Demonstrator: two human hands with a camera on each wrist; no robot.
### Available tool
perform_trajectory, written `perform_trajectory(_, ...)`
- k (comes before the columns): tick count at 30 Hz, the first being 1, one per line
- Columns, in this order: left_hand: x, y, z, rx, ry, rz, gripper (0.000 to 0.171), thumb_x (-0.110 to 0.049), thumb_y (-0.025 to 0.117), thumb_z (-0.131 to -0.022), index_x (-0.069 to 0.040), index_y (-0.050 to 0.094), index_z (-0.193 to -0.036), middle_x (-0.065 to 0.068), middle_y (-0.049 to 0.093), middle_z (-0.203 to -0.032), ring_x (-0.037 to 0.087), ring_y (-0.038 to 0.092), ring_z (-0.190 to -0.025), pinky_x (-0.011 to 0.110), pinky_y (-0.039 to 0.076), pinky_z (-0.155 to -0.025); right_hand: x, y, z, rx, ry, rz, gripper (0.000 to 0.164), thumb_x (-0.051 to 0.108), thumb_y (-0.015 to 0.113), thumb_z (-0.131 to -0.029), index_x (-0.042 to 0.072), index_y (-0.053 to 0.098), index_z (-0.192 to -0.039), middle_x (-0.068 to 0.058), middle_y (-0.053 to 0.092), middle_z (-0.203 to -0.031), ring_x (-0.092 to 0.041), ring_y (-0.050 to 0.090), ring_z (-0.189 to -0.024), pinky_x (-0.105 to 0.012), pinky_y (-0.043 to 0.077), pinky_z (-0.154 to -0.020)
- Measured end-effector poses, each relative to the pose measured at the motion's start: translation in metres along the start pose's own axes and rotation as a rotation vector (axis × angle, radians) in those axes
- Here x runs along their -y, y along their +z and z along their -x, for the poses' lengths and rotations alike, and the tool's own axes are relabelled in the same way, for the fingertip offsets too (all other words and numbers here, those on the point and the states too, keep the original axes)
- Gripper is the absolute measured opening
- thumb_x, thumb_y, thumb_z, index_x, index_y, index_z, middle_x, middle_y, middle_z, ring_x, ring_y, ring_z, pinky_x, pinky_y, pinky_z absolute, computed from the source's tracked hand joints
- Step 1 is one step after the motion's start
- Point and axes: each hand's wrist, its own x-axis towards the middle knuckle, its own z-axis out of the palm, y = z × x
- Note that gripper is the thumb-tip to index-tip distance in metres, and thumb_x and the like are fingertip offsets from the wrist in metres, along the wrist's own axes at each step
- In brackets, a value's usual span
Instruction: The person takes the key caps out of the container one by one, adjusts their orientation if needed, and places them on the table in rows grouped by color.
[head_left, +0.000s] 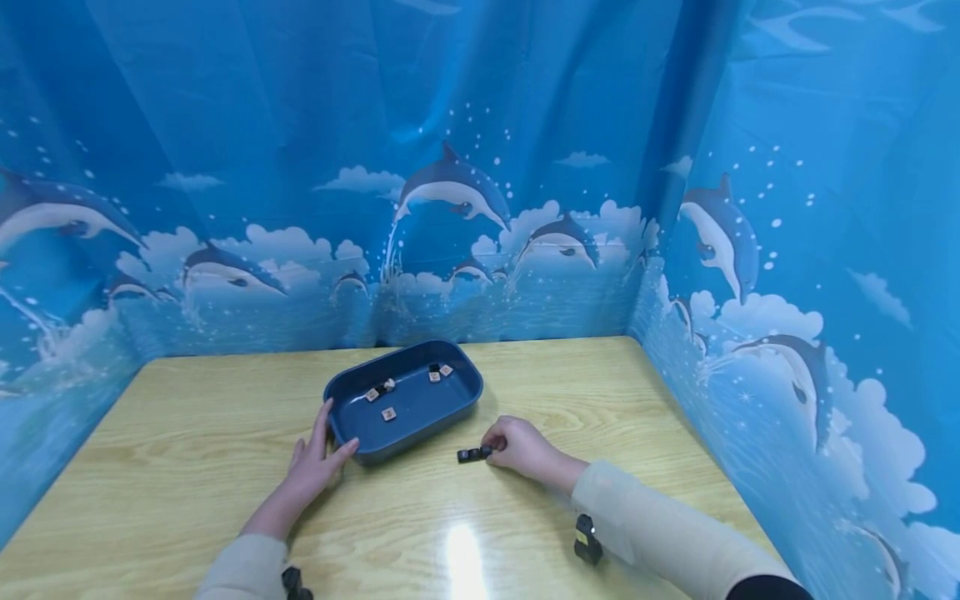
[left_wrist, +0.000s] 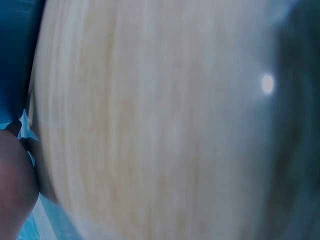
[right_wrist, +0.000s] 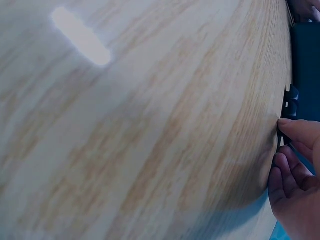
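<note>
Right hand pinches small black blocks on the worktop; light, rigid, best gripped by their sides. Left hand, fingers straight, steadies the tray.

Legible text, labels, brands, numbers: none. Small tiles in the blue tray carry dark marks, too small to read. Curtain: dolphin and cloud print only, no lettering.
</note>
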Motion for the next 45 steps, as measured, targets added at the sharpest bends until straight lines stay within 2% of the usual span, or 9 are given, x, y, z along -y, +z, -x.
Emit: perform_trajectory(45,-0.0031,-0.0005,0.0014,0.0,-0.022,0.012,0.09,-0.05,0.048,-0.099,-0.027,-0.019,-0.154,0.029,-0.002,-0.157,0.06,-0.019,-0.134,0.073,-0.007,-0.104,0.0029,0.0001,-0.0009,0.012,-0.004,-0.009,0.018,0.007,0.08,-0.079,0.009,0.073,-0.095,0.006,0.057,-0.083,-0.008,0.055,-0.076,-0.024,0.049,-0.069)
